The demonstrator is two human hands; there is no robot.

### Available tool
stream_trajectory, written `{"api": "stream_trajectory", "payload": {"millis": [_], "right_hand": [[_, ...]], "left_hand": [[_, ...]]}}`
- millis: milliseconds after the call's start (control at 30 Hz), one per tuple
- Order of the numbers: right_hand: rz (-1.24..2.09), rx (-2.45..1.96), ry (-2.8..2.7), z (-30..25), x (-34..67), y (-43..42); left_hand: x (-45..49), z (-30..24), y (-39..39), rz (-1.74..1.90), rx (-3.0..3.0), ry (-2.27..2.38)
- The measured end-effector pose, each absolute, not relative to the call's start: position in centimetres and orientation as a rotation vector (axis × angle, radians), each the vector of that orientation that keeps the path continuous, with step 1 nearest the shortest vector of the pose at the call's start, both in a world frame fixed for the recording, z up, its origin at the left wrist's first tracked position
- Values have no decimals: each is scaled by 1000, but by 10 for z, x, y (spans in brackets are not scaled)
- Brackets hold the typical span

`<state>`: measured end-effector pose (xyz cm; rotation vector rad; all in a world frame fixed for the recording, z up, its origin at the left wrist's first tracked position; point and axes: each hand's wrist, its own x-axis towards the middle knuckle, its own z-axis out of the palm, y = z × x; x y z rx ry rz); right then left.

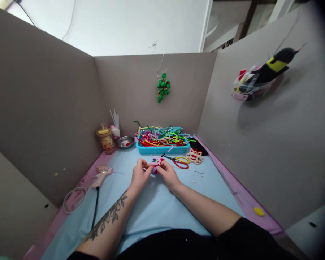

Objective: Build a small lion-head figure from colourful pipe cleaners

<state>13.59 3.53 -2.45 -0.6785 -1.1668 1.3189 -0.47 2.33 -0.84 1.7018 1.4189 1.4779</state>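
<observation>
My left hand point(139, 176) and my right hand point(168, 174) meet over the light blue mat point(151, 209), both pinched on a small pink and red pipe-cleaner piece point(156, 164). The fingers of each hand are closed around it from either side. Just behind the hands lie red and yellow scissors point(180, 161) and a white and red pipe-cleaner figure point(195, 156). Further back sits a blue tray point(162, 148) heaped with coloured pipe cleaners point(162, 136).
A pink glue gun point(103, 174) with a black cord lies at the left, near a ring of tape point(74, 199). A jar point(105, 140), a steel bowl point(125, 142) and glue sticks point(115, 121) stand back left. Grey cardboard walls enclose the desk; a green ornament point(163, 87) hangs behind.
</observation>
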Motion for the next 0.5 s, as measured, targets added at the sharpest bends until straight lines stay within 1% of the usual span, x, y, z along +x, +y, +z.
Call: {"api": "stream_trajectory", "payload": {"millis": [333,433,500], "right_hand": [[1281,-658,-1231,-31,136,39],[1338,-648,-1141,-29,135,38],[1437,-628,-1003,-26,136,38]], "left_hand": [[1,-8,20,1544,1631,1355],[2,-6,18,1534,1662,1402],[1,-2,15,1533,1729,1454]]}}
